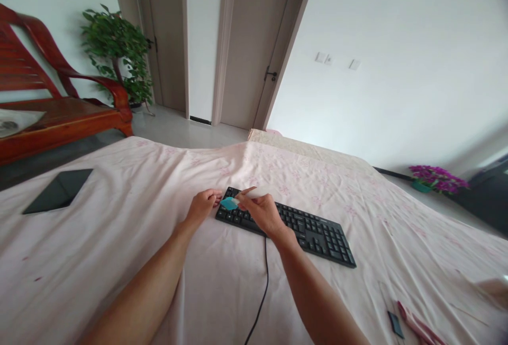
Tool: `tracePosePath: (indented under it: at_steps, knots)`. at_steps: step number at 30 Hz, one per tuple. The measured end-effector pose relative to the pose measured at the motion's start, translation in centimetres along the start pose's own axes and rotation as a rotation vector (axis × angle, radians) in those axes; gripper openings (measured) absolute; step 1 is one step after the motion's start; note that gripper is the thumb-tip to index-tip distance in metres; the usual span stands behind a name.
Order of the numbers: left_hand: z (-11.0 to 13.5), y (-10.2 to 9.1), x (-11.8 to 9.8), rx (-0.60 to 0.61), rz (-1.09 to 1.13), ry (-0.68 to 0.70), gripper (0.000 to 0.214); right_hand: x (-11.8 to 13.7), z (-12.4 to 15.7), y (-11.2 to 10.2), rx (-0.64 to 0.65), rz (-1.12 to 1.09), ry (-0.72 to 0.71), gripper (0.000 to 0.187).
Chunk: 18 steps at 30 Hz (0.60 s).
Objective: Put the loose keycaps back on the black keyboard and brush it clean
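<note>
A black keyboard (321,228) lies at a slant on the pink bedspread, its cable running toward me. At its left end my left hand (204,205) is closed, the fingertips at the edge of the board. My right hand (260,210) is above the left-hand keys, pinching a small tool with a flat light-blue head (229,203) and a whitish part by the fingers. The blue head is over the keys; whether it touches them I cannot tell. My right hand covers the middle of the board.
A dark tablet (59,191) lies on the bedspread (130,260) to the left. At lower right are a small dark object (396,325) and a pink cloth-like item (416,324). Beyond stand a red wooden chair (63,117), a leafy plant (117,51) and purple flowers (436,177).
</note>
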<state>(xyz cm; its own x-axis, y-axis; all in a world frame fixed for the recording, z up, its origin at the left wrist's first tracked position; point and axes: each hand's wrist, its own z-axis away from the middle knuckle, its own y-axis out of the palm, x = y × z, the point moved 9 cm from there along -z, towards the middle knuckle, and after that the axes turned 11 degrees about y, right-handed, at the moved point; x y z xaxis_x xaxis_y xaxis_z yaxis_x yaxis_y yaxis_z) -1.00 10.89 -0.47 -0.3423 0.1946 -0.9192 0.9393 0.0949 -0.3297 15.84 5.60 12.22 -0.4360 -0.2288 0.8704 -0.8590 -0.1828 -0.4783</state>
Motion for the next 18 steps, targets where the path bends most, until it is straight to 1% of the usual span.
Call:
tracePosePath:
  at_steps: [2, 3, 5, 7, 9, 11, 12, 14, 16, 18]
  knots:
    - [-0.1, -0.2, 0.2, -0.013, 0.002, -0.006, 0.034, 0.3, -0.5, 1.8, 0.053, -0.034, -0.035, 0.029]
    - [-0.2, -0.2, 0.4, -0.019, 0.008, -0.013, 0.033, 0.5, -0.6, 2.2, 0.080, -0.012, -0.045, 0.028]
    - [-0.2, -0.1, 0.6, -0.026, 0.023, -0.028, 0.032, 0.5, -0.4, 2.1, 0.125, 0.101, -0.047, 0.026]
    - [-0.3, 0.1, 0.8, -0.028, 0.035, -0.028, 0.032, 0.4, -0.1, 0.9, 0.127, 0.286, -0.009, 0.024]
    - [-0.3, 0.2, 0.9, -0.031, 0.041, -0.023, 0.032, 0.2, 0.2, -1.4, 0.059, 0.500, 0.060, 0.022]
    - [-0.3, 0.3, 0.9, -0.036, 0.040, -0.015, 0.032, 0.6, 0.3, -3.4, -0.025, 0.633, 0.100, 0.022]
    - [-0.3, 0.3, 0.8, -0.039, 0.037, -0.010, 0.032, 0.9, 0.2, -4.0, -0.050, 0.638, 0.095, 0.023]
    - [-0.2, 0.2, 0.7, -0.041, 0.028, 0.002, 0.032, 1.8, -0.2, -4.0, -0.058, 0.527, 0.050, 0.026]
    - [-0.1, 0.2, 0.5, -0.039, 0.018, 0.012, 0.032, 2.4, -0.9, -2.9, -0.027, 0.338, -0.005, 0.029]
    - [-0.1, 0.1, 0.3, -0.037, 0.003, 0.022, 0.032, 2.3, -1.7, -1.0, 0.042, 0.164, -0.035, 0.029]
